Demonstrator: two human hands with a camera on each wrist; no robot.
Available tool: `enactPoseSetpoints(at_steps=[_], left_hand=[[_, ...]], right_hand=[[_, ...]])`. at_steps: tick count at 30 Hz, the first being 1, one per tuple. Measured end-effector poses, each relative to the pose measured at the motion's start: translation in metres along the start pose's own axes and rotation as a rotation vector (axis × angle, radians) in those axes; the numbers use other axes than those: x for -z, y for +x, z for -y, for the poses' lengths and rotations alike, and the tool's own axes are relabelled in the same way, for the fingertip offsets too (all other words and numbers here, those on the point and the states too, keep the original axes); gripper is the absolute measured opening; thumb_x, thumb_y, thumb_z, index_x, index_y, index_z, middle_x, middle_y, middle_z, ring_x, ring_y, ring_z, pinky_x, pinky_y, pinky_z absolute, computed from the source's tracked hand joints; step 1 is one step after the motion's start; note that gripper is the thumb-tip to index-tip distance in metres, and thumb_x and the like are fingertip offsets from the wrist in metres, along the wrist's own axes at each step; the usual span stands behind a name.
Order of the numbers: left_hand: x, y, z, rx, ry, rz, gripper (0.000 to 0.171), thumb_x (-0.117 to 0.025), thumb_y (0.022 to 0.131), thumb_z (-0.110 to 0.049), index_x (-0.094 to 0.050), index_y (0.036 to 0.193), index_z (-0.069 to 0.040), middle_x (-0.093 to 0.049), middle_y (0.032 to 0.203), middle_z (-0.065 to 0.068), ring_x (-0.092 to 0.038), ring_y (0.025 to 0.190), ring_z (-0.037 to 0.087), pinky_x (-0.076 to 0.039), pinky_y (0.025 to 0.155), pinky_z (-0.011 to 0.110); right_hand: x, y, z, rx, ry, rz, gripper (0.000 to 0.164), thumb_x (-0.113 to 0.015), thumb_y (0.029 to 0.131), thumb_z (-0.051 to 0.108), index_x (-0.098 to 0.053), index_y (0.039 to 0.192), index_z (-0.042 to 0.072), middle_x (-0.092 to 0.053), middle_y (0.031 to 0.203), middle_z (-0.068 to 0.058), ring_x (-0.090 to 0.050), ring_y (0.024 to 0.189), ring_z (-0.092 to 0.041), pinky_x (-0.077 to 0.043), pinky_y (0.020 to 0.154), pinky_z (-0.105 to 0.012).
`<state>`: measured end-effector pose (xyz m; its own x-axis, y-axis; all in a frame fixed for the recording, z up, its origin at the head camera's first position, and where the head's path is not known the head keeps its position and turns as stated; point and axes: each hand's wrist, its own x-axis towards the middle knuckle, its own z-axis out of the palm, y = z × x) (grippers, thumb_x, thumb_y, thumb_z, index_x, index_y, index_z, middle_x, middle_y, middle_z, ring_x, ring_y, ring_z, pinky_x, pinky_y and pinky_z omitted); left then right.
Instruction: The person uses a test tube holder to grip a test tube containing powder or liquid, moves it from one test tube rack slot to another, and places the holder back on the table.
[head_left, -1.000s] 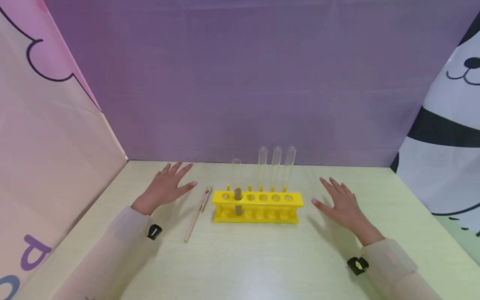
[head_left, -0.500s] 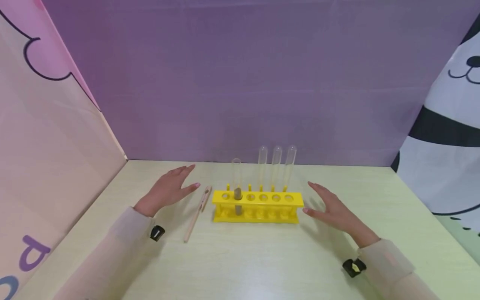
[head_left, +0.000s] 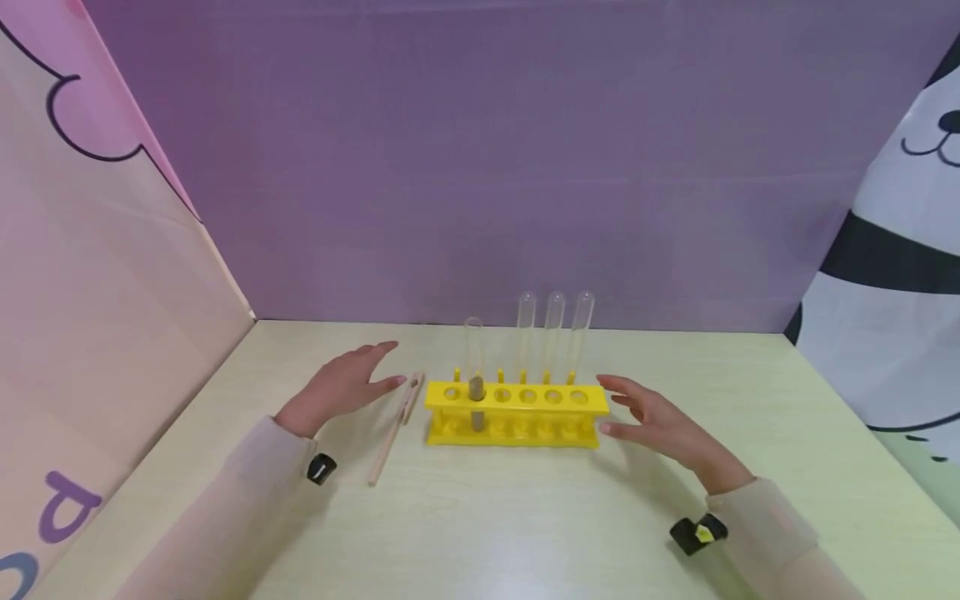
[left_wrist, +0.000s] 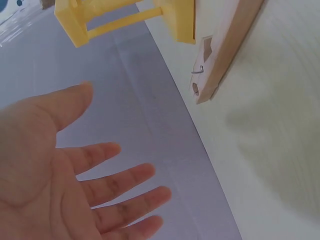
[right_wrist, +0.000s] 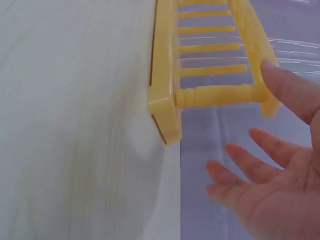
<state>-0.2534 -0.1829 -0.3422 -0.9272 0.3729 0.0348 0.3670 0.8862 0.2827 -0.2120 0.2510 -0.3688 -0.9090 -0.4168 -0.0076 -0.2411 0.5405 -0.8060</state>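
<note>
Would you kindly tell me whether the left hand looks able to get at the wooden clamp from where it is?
Probably yes: the left hand holds nothing, the wooden clamp lies just to its right, and nothing visible stands between them; the yellow rack is on the clamp's far side.

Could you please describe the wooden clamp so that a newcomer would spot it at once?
On the pale table, find the yellow rack. Just left of it lies the slim clamp. It is wooden and lying down; the clear tubes stand upright.
</note>
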Motion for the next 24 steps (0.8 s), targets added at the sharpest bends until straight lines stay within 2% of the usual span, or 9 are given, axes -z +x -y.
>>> enactPoseSetpoints(at_steps=[5,11,18,22,24], left_hand=[[-0.002,0.002,-0.002,-0.003,-0.012,0.022,0.060,-0.059,0.093,-0.034,-0.039,0.139,-0.002,-0.052,0.130,0.024,-0.053,0.114,0.039,-0.042,0.092,0.054],[-0.003,0.006,-0.005,-0.015,-0.017,0.033,0.048,-0.061,0.092,-0.030,-0.050,0.126,0.002,-0.063,0.110,0.020,-0.062,0.095,0.032,-0.049,0.081,0.046],[-0.007,0.010,-0.010,0.018,-0.005,0.098,0.032,-0.062,0.091,-0.030,-0.061,0.107,-0.002,-0.065,0.090,0.008,-0.058,0.076,0.020,-0.049,0.072,0.037],[-0.009,0.010,-0.013,0.020,-0.007,0.113,0.022,-0.064,0.090,-0.028,-0.065,0.092,-0.006,-0.064,0.081,0.003,-0.054,0.070,0.018,-0.046,0.068,0.034],[-0.009,0.011,-0.015,0.035,-0.011,0.127,0.022,-0.064,0.090,-0.028,-0.064,0.090,-0.006,-0.062,0.079,0.002,-0.052,0.069,0.018,-0.045,0.067,0.033]], right_hand=[[-0.003,0.005,0.000,-0.041,0.074,0.024,0.067,-0.066,0.089,0.021,-0.031,0.142,0.001,-0.035,0.144,-0.023,-0.036,0.128,-0.045,-0.029,0.104,-0.057],[-0.009,0.010,0.002,-0.054,0.125,0.030,0.061,-0.066,0.088,0.016,-0.035,0.138,-0.001,-0.043,0.137,-0.022,-0.045,0.123,-0.041,-0.044,0.096,-0.046],[-0.016,0.014,0.003,-0.119,0.127,0.017,0.063,-0.067,0.088,0.017,-0.034,0.137,-0.007,-0.045,0.135,-0.024,-0.048,0.119,-0.038,-0.048,0.091,-0.039],[-0.018,0.017,0.007,-0.166,0.082,-0.030,0.054,-0.066,0.088,0.016,-0.043,0.132,-0.005,-0.051,0.129,-0.021,-0.053,0.112,-0.032,-0.049,0.089,-0.038],[-0.019,0.018,0.009,-0.187,0.061,-0.060,0.050,-0.066,0.088,0.016,-0.046,0.129,-0.004,-0.053,0.126,-0.020,-0.055,0.108,-0.030,-0.050,0.088,-0.037]])
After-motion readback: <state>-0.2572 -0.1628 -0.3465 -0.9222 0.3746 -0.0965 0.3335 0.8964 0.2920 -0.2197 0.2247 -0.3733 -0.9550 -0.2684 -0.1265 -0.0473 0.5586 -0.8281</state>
